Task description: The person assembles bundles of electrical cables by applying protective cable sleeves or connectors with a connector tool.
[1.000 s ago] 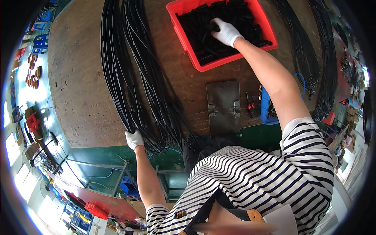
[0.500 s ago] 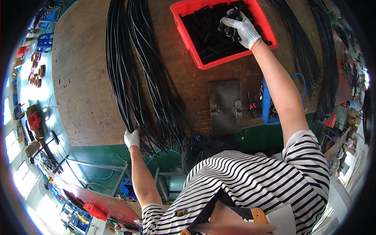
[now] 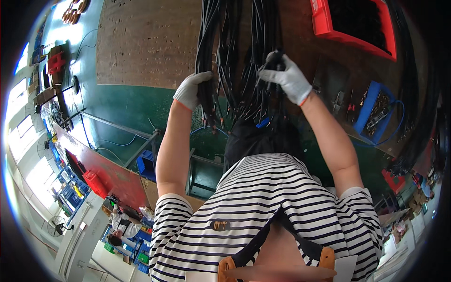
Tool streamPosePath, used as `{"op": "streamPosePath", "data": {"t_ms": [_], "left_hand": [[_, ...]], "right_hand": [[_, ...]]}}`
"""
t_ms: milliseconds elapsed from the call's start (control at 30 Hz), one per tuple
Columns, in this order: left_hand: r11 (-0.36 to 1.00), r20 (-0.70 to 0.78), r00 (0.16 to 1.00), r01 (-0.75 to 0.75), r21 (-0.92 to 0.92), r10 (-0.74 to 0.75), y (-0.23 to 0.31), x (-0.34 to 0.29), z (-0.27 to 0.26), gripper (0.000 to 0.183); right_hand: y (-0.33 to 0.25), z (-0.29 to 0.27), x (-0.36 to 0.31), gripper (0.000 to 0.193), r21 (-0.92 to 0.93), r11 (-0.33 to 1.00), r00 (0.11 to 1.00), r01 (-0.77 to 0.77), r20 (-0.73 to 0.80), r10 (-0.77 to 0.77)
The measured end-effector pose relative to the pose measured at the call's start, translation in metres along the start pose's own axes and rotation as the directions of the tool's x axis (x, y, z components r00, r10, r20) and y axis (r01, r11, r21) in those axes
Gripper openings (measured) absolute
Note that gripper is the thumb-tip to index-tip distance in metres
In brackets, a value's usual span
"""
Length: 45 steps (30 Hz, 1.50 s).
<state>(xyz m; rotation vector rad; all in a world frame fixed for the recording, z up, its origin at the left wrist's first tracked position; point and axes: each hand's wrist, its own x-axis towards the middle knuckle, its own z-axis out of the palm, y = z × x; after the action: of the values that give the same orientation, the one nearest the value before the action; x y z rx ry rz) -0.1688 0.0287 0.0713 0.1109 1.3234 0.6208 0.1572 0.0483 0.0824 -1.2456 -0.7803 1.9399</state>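
Observation:
My left hand (image 3: 189, 90), in a white knit glove, is wrapped round the lower part of a bundle of black cables (image 3: 206, 49) that hangs past the table's near edge. My right hand (image 3: 292, 81), gloved too, holds several short black cylindrical pieces (image 3: 275, 59) in front of more black cables. Their exact kind is hard to make out. Loose cable ends (image 3: 256, 110) with small bare tips dangle between both hands, close to my lap. At the upper right is a red plastic bin (image 3: 321, 21) holding many more black pieces.
The brown wooden table (image 3: 141, 42) stretches away at the far side. Right of my right hand lies a blue tray (image 3: 365, 110) of small metal parts. More black cables (image 3: 408, 127) run down the far right. A co-worker (image 3: 124, 224) is at the lower left.
My right hand has come out of the red bin with the black pieces and is now beside the cables. My left hand has shifted along the bundle; the whole view has swung right.

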Motion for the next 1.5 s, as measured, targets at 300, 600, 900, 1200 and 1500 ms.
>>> {"op": "streamPosePath", "data": {"t_ms": [300,600,900,1200,1500], "left_hand": [[0.999,0.218,0.976,0.002,0.042,-0.011,-0.018,0.014,-0.024,0.022],[0.998,0.218,0.976,-0.021,0.059,0.008,-0.014,0.003,-0.017,0.020],[0.975,0.138,0.973,-0.201,0.096,0.187,-0.028,-0.002,-0.003,0.017],[0.971,0.146,0.965,-0.228,0.074,0.216,-0.032,0.002,-0.003,0.024],[0.969,0.156,0.969,-0.212,0.128,0.191,-0.025,0.000,0.000,0.036]], "right_hand": [[0.048,0.062,-0.031,0.038,0.055,0.986,0.987,-0.159,-0.027,0.161],[0.056,0.071,-0.064,0.054,-0.279,0.956,0.986,-0.092,0.109,0.127],[0.043,0.084,-0.094,0.056,-0.366,0.917,0.931,-0.160,0.253,0.264],[0.042,0.095,-0.096,0.063,-0.233,0.913,0.893,-0.334,0.233,0.386],[0.077,0.109,-0.069,0.066,-0.167,0.943,0.947,-0.288,0.098,0.307]]}}
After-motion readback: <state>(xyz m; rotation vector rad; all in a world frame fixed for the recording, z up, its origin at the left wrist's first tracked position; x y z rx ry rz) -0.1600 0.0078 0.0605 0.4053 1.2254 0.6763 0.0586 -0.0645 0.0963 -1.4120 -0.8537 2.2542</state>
